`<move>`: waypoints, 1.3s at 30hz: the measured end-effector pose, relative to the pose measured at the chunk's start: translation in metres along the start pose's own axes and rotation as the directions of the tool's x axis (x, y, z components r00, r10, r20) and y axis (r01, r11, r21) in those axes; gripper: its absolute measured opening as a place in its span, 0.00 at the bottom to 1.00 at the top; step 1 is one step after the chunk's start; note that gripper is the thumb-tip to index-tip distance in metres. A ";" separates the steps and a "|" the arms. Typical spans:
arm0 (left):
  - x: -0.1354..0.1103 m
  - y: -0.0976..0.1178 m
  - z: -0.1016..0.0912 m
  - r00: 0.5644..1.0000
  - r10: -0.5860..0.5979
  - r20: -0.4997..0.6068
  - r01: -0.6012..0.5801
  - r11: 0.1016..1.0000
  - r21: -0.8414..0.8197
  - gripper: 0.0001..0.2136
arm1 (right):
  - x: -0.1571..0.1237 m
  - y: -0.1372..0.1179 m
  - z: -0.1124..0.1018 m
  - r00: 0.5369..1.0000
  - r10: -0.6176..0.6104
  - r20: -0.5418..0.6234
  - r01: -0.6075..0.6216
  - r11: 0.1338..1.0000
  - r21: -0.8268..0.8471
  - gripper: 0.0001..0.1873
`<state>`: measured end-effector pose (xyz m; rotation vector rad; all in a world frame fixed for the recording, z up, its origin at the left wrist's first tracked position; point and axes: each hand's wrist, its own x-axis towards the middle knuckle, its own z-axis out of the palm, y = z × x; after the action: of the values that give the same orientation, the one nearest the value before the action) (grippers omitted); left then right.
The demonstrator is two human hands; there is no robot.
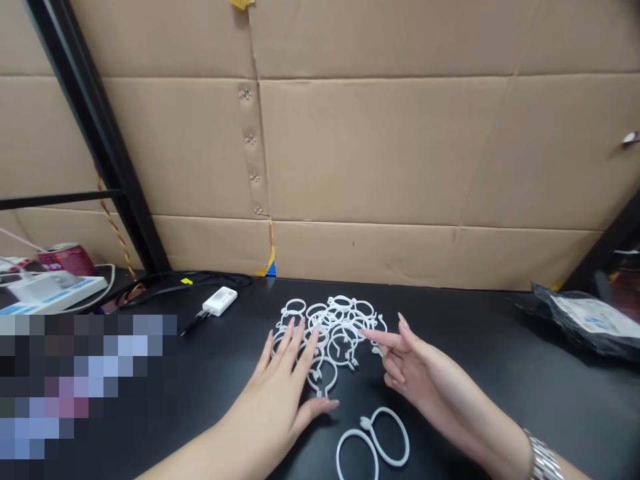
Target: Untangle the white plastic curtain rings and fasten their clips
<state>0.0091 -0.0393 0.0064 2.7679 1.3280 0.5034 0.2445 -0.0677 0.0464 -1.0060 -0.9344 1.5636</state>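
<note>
A heap of white plastic rings point(341, 346), each with a small clip or tab, lies on the black table point(215, 400). My left hand point(287, 393) rests over the heap's left side, palm down with fingers spread, covering some rings. At the right edge of the heap is my right hand point(407, 363), index finger pointing toward the rings and thumb raised, the other fingers curled. Nothing shows in its grasp. Nearer to me lie two larger-looking white rings point(406, 437), side by side, the front one cut off by the frame's lower edge.
A white adapter point(220, 301) with a black plug lies back left. Further left are a power strip point(75, 293) and a red can point(67, 258). A black plastic package point(590, 320) sits at right. Cardboard point(380, 147) walls the back; a black post point(107, 133) rises at left.
</note>
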 end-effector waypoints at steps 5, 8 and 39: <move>0.001 -0.008 0.001 0.998 0.016 0.063 -0.014 0.999 -0.037 0.36 | -0.004 0.002 -0.003 0.996 -0.054 0.076 0.057 0.998 -0.030 0.17; 0.002 -0.009 -0.001 0.996 0.032 0.080 -0.028 0.998 -0.051 0.35 | -0.004 0.003 -0.003 0.997 -0.068 0.048 0.071 0.995 -0.065 0.11; 0.022 -0.042 0.002 0.997 0.062 0.046 -0.049 0.967 -0.250 0.23 | -0.001 0.006 0.002 0.995 0.020 0.102 -0.039 0.981 0.189 0.26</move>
<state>-0.0091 0.0042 0.0033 2.5992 1.0948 0.5523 0.2411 -0.0699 0.0415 -0.8161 -0.8216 1.7061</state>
